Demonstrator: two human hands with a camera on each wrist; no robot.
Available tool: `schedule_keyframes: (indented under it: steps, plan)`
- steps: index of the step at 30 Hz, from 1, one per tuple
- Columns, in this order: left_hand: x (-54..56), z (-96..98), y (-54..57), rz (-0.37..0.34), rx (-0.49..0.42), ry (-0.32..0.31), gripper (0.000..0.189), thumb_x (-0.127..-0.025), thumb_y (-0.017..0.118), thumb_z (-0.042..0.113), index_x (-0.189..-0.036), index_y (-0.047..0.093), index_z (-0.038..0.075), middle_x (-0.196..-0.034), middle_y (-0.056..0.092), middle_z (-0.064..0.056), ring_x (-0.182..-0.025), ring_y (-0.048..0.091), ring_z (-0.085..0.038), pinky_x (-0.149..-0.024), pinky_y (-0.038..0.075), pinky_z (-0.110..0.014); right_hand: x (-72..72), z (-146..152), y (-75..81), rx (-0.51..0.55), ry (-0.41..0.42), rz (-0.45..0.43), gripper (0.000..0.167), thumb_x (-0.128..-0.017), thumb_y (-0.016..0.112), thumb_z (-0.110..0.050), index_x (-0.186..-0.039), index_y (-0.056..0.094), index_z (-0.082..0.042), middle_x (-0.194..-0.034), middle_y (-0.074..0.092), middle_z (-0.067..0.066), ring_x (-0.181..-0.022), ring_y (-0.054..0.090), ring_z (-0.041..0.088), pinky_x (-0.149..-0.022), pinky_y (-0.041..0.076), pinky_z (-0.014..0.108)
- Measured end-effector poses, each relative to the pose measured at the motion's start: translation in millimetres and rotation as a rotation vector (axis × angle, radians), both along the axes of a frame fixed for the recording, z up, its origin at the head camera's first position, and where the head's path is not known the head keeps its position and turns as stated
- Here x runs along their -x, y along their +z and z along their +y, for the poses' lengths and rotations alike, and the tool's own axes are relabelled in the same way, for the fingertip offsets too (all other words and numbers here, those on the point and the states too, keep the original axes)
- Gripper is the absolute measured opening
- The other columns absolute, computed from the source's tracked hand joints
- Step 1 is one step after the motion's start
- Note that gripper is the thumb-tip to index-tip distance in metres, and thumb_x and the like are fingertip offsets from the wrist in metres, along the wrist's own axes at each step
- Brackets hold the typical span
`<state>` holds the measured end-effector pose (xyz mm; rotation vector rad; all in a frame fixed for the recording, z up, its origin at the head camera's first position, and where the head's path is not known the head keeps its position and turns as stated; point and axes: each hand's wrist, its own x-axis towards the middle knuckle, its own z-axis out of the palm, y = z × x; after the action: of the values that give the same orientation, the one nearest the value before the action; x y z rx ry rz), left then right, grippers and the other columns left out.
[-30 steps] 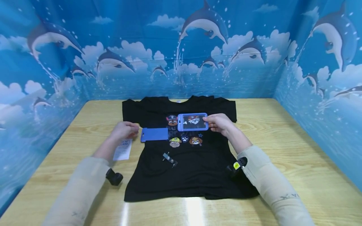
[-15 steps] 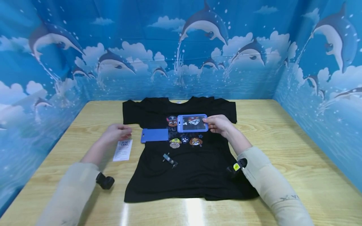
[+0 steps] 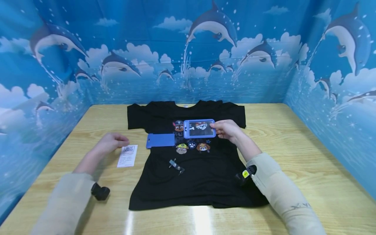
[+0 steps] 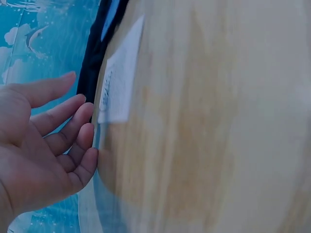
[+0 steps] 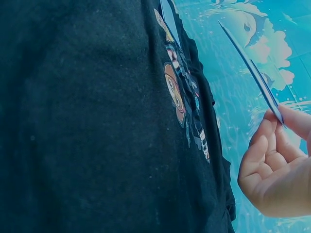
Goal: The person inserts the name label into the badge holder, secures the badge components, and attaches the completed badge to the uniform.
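A black T-shirt (image 3: 194,182) with cartoon dog faces lies flat on the wooden table (image 3: 293,156). My right hand (image 3: 227,130) pinches the right end of a blue card holder frame (image 3: 199,128) with a clear window, held just above the shirt's print; in the right wrist view the holder (image 5: 252,73) shows edge-on above my fingers (image 5: 265,145). A solid blue back plate (image 3: 160,140) lies on the shirt's left side. My left hand (image 3: 110,142) hovers open, fingers relaxed, just left of a white printed card (image 3: 127,155) on the table; the card (image 4: 119,82) also shows in the left wrist view.
A small metal clip (image 3: 176,165) lies on the shirt below the print. Blue dolphin-pattern walls (image 3: 188,49) close in the table at the back and both sides. Bare wood shows to the right of the shirt and along the front edge.
My left hand has drawn back leftward from the blue back plate to beside the white card, uncovering the card. The right hand and its card holder have barely moved.
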<state>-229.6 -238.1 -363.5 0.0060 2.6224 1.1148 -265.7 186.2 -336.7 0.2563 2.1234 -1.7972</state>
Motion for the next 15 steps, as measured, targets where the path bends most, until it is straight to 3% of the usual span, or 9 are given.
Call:
schedule_keyframes:
  steps: [4,10,15]
  plan:
    - [-2.5,-3.7,-1.6,0.022,0.031,-0.040,0.049,-0.089,0.061,0.022,-0.124,0.050,-0.009,-0.125,0.048,-0.029,-0.116,0.043,-0.043,-0.092,0.038,-0.051,0.0,-0.5,0.1,0.008,0.010,0.007,0.037,-0.088,0.064,-0.020,-0.117,0.056,0.003,-0.074,0.064,0.003,-0.057,0.053,0.007,-0.053,0.044,0.019]
    - [-5.4,-11.2,-6.9,0.078,0.048,-0.082,0.043,-0.083,0.067,0.015,-0.114,0.055,-0.012,-0.102,0.057,-0.020,-0.094,0.051,-0.029,-0.075,0.042,-0.036,-0.2,-1.5,0.3,0.019,0.016,0.009,0.037,-0.089,0.063,-0.018,-0.116,0.056,0.005,-0.071,0.063,0.002,-0.055,0.052,0.007,-0.053,0.044,0.019]
    - [-6.8,-13.2,-11.4,0.090,0.062,-0.085,0.044,-0.079,0.071,0.015,-0.111,0.055,-0.011,-0.096,0.055,-0.014,-0.087,0.048,-0.025,-0.071,0.040,-0.032,-0.9,-2.2,1.4,0.015,0.020,0.012,0.037,-0.090,0.062,-0.018,-0.118,0.055,0.005,-0.070,0.063,0.001,-0.056,0.052,0.007,-0.054,0.044,0.019]
